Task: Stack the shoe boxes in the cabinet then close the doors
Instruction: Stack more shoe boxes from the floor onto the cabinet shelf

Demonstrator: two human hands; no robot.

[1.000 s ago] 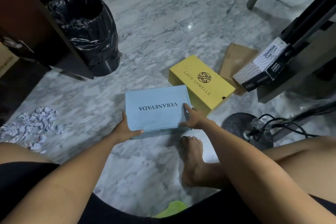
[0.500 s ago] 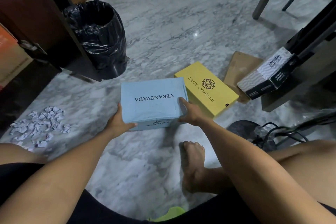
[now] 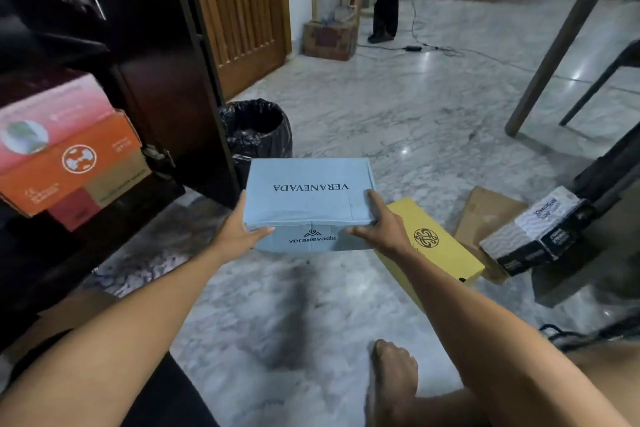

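Note:
I hold a light blue shoe box [image 3: 308, 198] marked VERANEVADA above the marble floor, in front of me. My left hand [image 3: 239, 232] grips its left near corner and my right hand [image 3: 381, 229] grips its right near corner. A yellow shoe box [image 3: 440, 250] lies on the floor just right of it, partly behind my right arm. Further right a black and white shoe box [image 3: 533, 236] leans tilted. The dark cabinet [image 3: 156, 73] stands open at the left, with an orange box [image 3: 69, 163] and a pink box [image 3: 52, 114] stacked inside.
A bin with a black bag [image 3: 256, 135] stands behind the blue box beside the cabinet door. Flat brown cardboard [image 3: 485, 215] lies under the right boxes. Table and chair legs [image 3: 554, 45] rise at the right. My bare foot [image 3: 391, 378] rests on the floor near me.
Both hands have lifted the blue box off the floor and carried it up and leftward toward the cabinet. My view has risen, showing the cabinet's inside and the room beyond.

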